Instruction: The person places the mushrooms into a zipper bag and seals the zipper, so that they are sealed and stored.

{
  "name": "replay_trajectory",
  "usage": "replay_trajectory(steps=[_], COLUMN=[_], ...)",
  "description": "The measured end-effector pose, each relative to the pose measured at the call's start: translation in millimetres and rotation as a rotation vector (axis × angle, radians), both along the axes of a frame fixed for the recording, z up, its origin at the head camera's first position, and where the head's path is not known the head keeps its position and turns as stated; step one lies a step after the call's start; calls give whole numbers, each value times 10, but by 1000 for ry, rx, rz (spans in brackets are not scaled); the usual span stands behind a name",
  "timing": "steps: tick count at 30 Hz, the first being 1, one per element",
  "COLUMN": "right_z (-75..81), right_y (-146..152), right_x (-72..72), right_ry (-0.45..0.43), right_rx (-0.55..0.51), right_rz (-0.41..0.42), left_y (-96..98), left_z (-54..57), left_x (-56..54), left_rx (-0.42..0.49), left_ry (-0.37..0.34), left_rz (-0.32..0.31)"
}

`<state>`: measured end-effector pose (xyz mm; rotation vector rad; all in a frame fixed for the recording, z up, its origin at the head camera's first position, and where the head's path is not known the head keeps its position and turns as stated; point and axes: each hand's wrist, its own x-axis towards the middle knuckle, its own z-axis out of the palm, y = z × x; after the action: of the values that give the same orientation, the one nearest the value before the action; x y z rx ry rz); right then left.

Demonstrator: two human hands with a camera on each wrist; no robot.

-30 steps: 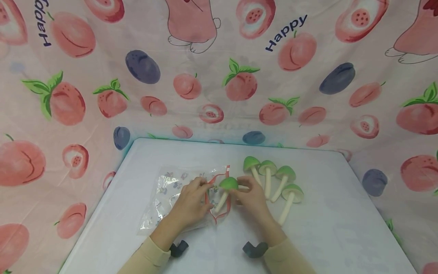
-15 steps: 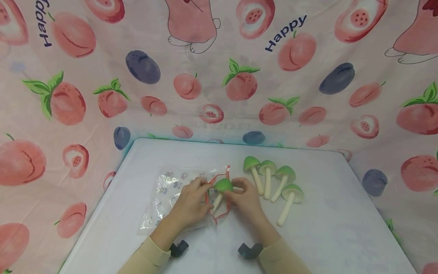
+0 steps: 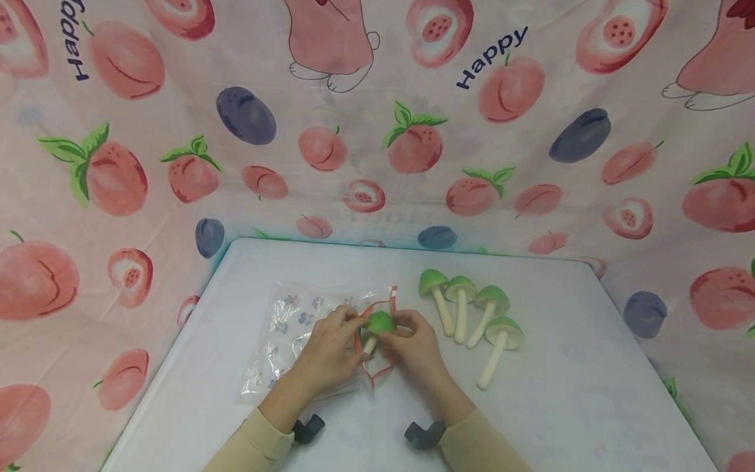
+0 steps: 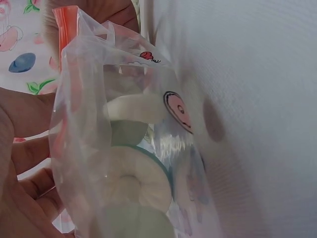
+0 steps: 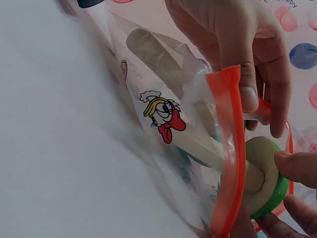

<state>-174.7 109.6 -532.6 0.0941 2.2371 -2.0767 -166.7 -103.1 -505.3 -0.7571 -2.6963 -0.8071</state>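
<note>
A clear zip bag [image 3: 283, 321] with a red zip edge [image 5: 232, 148] lies on the table, its mouth spread toward the right. My left hand [image 3: 327, 347] holds the bag at its mouth, thumb and fingers at the red edge. Between the fingertips of my right hand [image 3: 417, 344] is the cap of a green-capped toy mushroom [image 3: 380, 322]. Its pale stem [image 5: 205, 150] reaches into the bag while the cap [image 5: 271, 201] sits at the opening. Through the plastic, the left wrist view shows more mushrooms [image 4: 133, 181] inside.
Several more green-capped mushrooms [image 3: 462, 308] lie in a loose row right of my right hand on the white table [image 3: 578, 367]. Dark wrist mounts [image 3: 425, 434] sit at both cuffs. A fruit-print curtain [image 3: 354, 151] hangs behind and at the sides.
My right hand has moved left with the mushroom, and its stem has slid further into the bag mouth. The left hand has stayed at the bag.
</note>
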Motion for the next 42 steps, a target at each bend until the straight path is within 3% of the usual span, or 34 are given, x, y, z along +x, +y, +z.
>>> replay_trajectory(steps=[6,14,23,34,42], right_z=[-28,-66,-55,-57,-110], right_y=[-5,26,30,8,11], right_x=[-6,-15,-3,7,-6], right_ry=[-11,5,-30,-41,-13], right_rx=[-9,65,-26,-47,56], right_rz=[-10,-39,-42,-71,-114], left_y=[1,9,8,4,10], left_z=[-3,4,8,10,4], left_x=[3,5,12,8,-2], left_rx=[-14,-20,-11,-11,-22], left_ry=[-2,5,6,3,39], left_rz=[1,-2,-3,-15,-19])
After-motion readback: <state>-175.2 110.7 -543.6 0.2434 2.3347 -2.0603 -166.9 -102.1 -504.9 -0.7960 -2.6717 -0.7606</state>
